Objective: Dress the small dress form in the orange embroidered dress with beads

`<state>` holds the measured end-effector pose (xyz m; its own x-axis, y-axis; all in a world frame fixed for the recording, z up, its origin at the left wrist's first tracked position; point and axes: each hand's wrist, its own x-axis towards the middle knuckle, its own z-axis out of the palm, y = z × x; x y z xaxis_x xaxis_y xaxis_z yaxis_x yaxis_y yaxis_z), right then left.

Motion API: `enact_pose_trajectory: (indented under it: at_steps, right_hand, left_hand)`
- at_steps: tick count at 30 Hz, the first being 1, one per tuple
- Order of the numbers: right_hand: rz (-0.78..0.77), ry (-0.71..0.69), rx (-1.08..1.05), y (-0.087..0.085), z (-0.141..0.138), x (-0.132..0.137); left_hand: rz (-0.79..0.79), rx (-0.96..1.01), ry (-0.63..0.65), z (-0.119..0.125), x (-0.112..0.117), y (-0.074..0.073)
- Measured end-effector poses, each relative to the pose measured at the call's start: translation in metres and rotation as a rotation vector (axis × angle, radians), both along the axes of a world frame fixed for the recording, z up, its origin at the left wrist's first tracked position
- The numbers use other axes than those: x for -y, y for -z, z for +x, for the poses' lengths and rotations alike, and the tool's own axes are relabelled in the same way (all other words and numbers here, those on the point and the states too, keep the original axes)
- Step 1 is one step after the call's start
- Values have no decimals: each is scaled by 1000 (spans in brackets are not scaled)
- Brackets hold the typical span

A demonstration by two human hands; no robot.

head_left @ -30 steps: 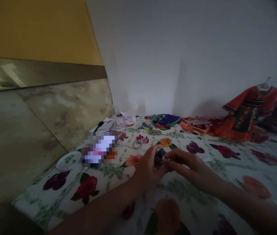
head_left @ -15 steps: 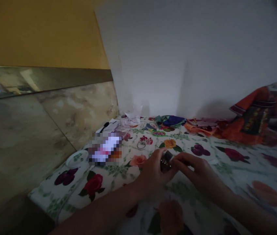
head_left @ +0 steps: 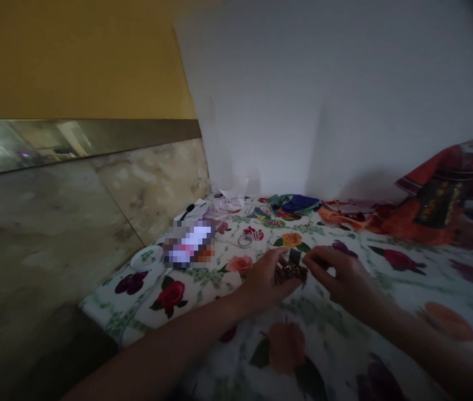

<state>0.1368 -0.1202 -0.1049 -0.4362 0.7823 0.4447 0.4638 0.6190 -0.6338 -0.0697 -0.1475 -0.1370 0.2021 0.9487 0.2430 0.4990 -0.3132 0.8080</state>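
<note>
My left hand (head_left: pixel 267 274) is closed around a small piece of dark fabric with gold sequins (head_left: pixel 296 271), held just above the tablecloth. A flat dark grey-green part of the piece (head_left: pixel 294 257) sticks up beyond the thumb and fingers. Close to its right edge is my right hand (head_left: pixel 336 271), thumb and index finger pinched together. Whatever lies between those fingertips is too small to see, perhaps hidden. Part of the piece is covered by my left fingers.
A flowered tablecloth (head_left: pixel 203 298) covers the table. At the right a small orange dress (head_left: pixel 449 192) hangs upright on a hanger. Blue and green cloth (head_left: pixel 298 204) and orange cloth (head_left: pixel 351 218) lie along the wall. A blurred-out phone-like screen (head_left: pixel 190 245) and a white ring-shaped object (head_left: pixel 146 257) are at left.
My right hand has drawn slightly away from the piece, its pinch kept. More of the gold sequins now show in my left hand. The view has shifted a little.
</note>
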Motion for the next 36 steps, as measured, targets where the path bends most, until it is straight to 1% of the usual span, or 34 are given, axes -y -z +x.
enact_pose_trajectory:
  at_steps: [3,8,12,16,18,21,26,29,32,36]
  right_hand:
    - [75,28,22,-7,4,-2]
    - [135,24,72,-9,10,-7]
    - [139,27,120,-6,15,-11]
    - [131,1,142,-5,17,-12]
    - [134,-38,159,-4,16,-11]
    - [129,-92,185,-1,13,-9]
    - [128,-95,194,4,11,-6]
    - [103,-88,196,6,12,-7]
    - [78,-90,200,8,12,-7]
    - [102,-105,185,10,11,-7]
  left_hand:
    - [10,31,47,1,1,2]
    - [65,3,54,2,5,-4]
    - [107,-24,13,1,4,-3]
    - [119,-32,28,0,2,-1]
    - [108,-26,36,1,1,-2]
    - [43,-3,26,1,-1,-7]
    - [-41,58,17,0,-3,-13]
    - [-67,98,31,-1,-4,-12]
    - [-57,107,51,-3,-4,-9]
    - [-38,77,65,-4,-4,-8]
